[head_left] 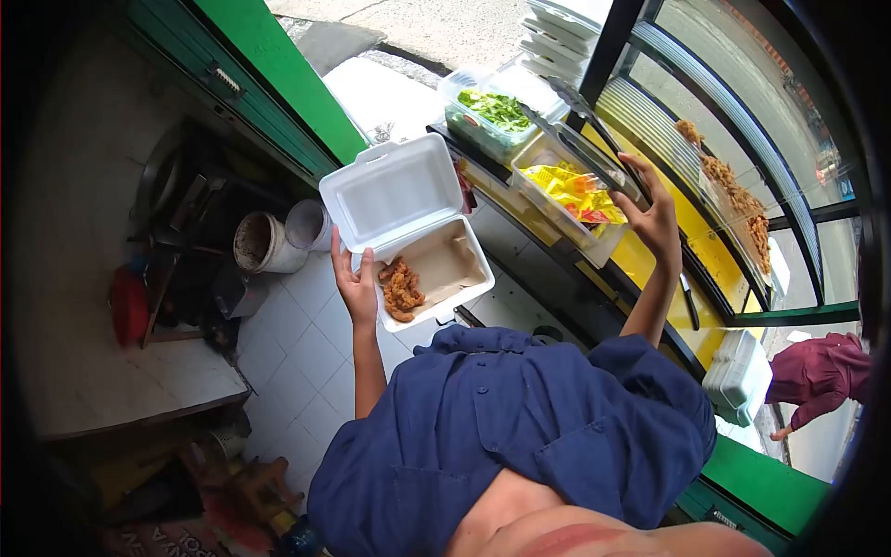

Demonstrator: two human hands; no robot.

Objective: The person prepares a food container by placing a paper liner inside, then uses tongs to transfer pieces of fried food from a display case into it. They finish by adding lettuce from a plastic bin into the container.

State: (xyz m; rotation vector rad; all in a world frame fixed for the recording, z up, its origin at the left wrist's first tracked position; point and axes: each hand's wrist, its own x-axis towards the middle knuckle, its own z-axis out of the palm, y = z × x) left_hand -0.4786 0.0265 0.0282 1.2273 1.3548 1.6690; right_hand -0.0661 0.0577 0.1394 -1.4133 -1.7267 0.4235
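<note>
An opened white foam box [392, 181] rests in my left hand [355, 283], whose thumb lies over its near edge and whose other fingers go round the side. Brown paper [455, 265] lines the box, and a piece of fried chicken [401, 290] lies at its left end. My right hand [650, 213] grips black-handled metal tongs [594, 153], their tips pointing up and left. Beneath the tongs a clear tub [557, 212] holds yellow and red sachets [575, 193]. Beside it stands a tub with chopped green leaves [495, 110].
Fried pieces [733, 190] lie in a glass display case at the right. A knife [689, 302] lies on the yellow counter [710, 343], near stacked foam boxes [738, 376]. A person in maroon [817, 371] is outside. White buckets [263, 243] stand at the left.
</note>
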